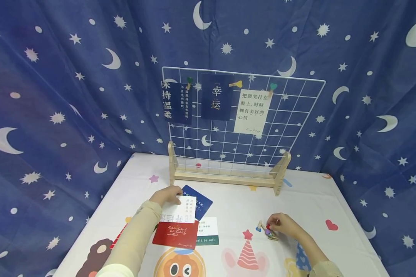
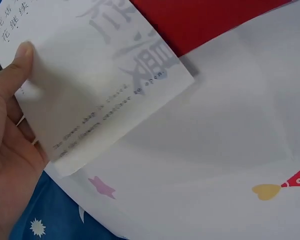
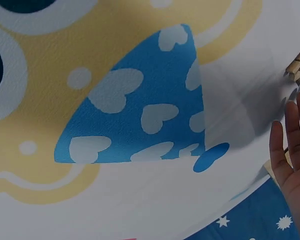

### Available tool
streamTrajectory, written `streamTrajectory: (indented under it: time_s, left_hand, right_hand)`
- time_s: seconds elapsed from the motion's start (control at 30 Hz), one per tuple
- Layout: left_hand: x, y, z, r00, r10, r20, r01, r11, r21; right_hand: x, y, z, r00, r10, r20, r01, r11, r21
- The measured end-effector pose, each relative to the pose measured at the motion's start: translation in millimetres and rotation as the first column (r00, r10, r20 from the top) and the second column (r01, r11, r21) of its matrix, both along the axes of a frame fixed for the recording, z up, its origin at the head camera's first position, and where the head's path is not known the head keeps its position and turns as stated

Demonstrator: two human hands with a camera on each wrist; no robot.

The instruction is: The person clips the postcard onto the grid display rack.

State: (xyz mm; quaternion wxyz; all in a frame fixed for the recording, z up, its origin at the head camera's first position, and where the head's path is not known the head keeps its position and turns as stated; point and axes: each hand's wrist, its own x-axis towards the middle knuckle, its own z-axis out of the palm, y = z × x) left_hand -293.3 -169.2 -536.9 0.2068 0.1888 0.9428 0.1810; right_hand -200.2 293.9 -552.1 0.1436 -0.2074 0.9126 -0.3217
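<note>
Fingers and thumb of the person's left hand [image 1: 166, 195] grip one white rectangular paper card [image 1: 180, 211], held over the tablecloth [image 1: 235, 207] in front of the wire rack. Its print includes 花继续 and, in small English, "continue to open".

Three more cards lie close together beside and beneath it: one red card [image 1: 176, 235], reading "but absolutely"; one deep-blue card [image 1: 203, 202], its white lettering partly covered; and one white-and-green card [image 1: 208, 231], ending "be soft".

The person's right hand [image 1: 283, 225] reaches to a small heap of wooden clips [image 1: 272, 236] with coloured heads, among them blue, red and purple; their number cannot be told, nor whether the fingers pinch one.

Three cards hang on the white wire grid [image 1: 228, 148], which stands in a pale wooden base [image 1: 225, 177]: a dark-blue card with large characters [image 1: 178, 111] including 持温柔, a dark-blue card marked 幸运 [image 1: 216, 111], and a cream card [image 1: 251, 111] reading 把微笑挂在脸上,时时拥有美好的心情. Three clips show there: one dark green [image 1: 189, 80], one yellow [image 1: 240, 84], one lighter green [image 1: 273, 87].
</note>
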Motion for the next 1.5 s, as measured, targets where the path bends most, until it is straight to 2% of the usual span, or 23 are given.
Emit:
streamTrajectory:
  time_s: [0.03,0.13,0.2,0.27,0.3,0.33,0.37,0.43,0.5,0.57,0.6,0.67,0.77,0.8,0.87,1.0,1.1,1.2,1.27,1.33,1.4,1.47,1.5]
  left_hand:
    - [-4.7,-1.8,-6.8,0.999,-0.029,-0.020,0.029,1.000,0.009]
    - [-42.3,-19.3,-69.2,0.978,-0.159,-0.139,0.165,0.986,0.037]
    - [-62.7,-27.6,-102.1,0.958,-0.212,-0.191,0.225,0.973,0.048]
    - [-77.5,-30.6,-121.3,0.968,-0.198,-0.154,0.213,0.973,0.087]
    - [-69.5,-26.1,-108.7,0.973,-0.177,-0.146,0.192,0.977,0.094]
    - [-70.2,-24.3,-106.2,0.981,-0.159,-0.116,0.174,0.976,0.135]
    - [-61.3,-18.8,-91.2,0.985,-0.136,-0.107,0.152,0.976,0.158]
    - [-60.6,-15.9,-87.5,0.982,-0.133,-0.131,0.163,0.953,0.255]
    - [-62.8,-16.4,-93.2,0.976,-0.130,-0.174,0.184,0.921,0.344]
    - [-76.1,-21.0,-113.8,0.978,-0.118,-0.171,0.181,0.888,0.422]
    - [-85.9,-24.6,-128.4,0.986,-0.098,-0.137,0.151,0.878,0.454]
    - [-89.6,-24.8,-136.8,0.997,-0.023,-0.074,0.055,0.877,0.477]
    - [-95.0,-28.9,-154.3,0.996,0.014,-0.092,0.041,0.818,0.574]
    - [-90.1,-27.3,-149.4,0.997,0.047,-0.062,-0.002,0.815,0.579]
    - [-83.0,-25.9,-147.8,0.992,0.087,-0.088,-0.016,0.794,0.608]
    - [-54.6,-14.9,-117.0,0.975,0.217,-0.042,-0.155,0.807,0.570]
    - [-43.2,-11.5,-113.4,0.970,0.229,-0.081,-0.131,0.773,0.621]
    - [-43.9,-11.1,-123.4,0.973,0.217,-0.077,-0.105,0.714,0.692]
    - [-55.4,-10.8,-141.9,0.971,0.235,-0.037,-0.139,0.686,0.715]
    - [-67.6,-10.0,-157.8,0.961,0.274,0.046,-0.224,0.669,0.708]
    - [-72.6,-8.5,-163.9,0.960,0.275,0.061,-0.230,0.642,0.732]
    - [-54.3,0.0,-133.9,0.949,0.307,0.069,-0.257,0.631,0.732]
    - [-38.7,3.9,-110.9,0.948,0.312,0.069,-0.257,0.616,0.745]
  right_hand:
    - [0.0,0.2,-0.4,1.000,-0.003,-0.001,0.003,1.000,0.002]
    - [-0.6,1.1,-2.1,1.000,-0.012,-0.008,0.012,1.000,0.015]
    - [-0.9,1.7,-3.4,1.000,-0.013,-0.017,0.013,1.000,0.018]
    - [-1.1,1.8,-4.5,1.000,-0.016,-0.026,0.017,1.000,0.015]
    - [-1.2,1.7,-5.2,0.999,-0.015,-0.031,0.015,1.000,0.011]
    - [-1.4,1.6,-6.0,0.999,-0.013,-0.039,0.014,1.000,0.009]
    - [-1.5,1.1,-6.8,0.999,-0.017,-0.044,0.017,1.000,0.010]
    - [-1.4,0.0,-8.1,0.998,-0.026,-0.051,0.026,1.000,0.010]
    - [-1.2,-1.0,-9.8,0.998,-0.031,-0.054,0.031,0.999,0.014]
    - [-0.7,-2.3,-10.7,0.998,-0.032,-0.051,0.033,0.999,0.013]
    - [-0.3,-2.8,-10.7,0.998,-0.028,-0.051,0.028,1.000,0.009]
    - [0.3,-3.7,-11.0,0.999,-0.024,-0.048,0.024,1.000,0.009]
    - [1.2,-4.5,-10.3,0.998,-0.025,-0.056,0.026,1.000,0.017]
    - [1.1,-4.8,-10.2,0.998,-0.029,-0.061,0.031,0.999,0.024]
    - [0.7,-5.4,-10.0,0.997,-0.033,-0.073,0.036,0.999,0.035]
    - [0.4,-7.5,-9.6,0.996,-0.051,-0.075,0.056,0.997,0.055]
    - [2.1,-8.6,-10.8,0.996,-0.070,-0.059,0.074,0.995,0.071]
    - [3.7,-8.8,-11.0,0.995,-0.085,-0.053,0.088,0.993,0.073]
    - [3.5,-8.9,-9.7,0.994,-0.086,-0.065,0.090,0.994,0.062]
    - [3.0,-9.1,-7.5,0.993,-0.100,-0.068,0.104,0.993,0.056]
    - [2.4,-9.4,-5.5,0.991,-0.114,-0.072,0.118,0.992,0.049]
    - [2.2,-9.5,-4.0,0.990,-0.126,-0.068,0.130,0.990,0.047]
    - [2.4,-9.4,-3.3,0.989,-0.128,-0.072,0.131,0.990,0.042]
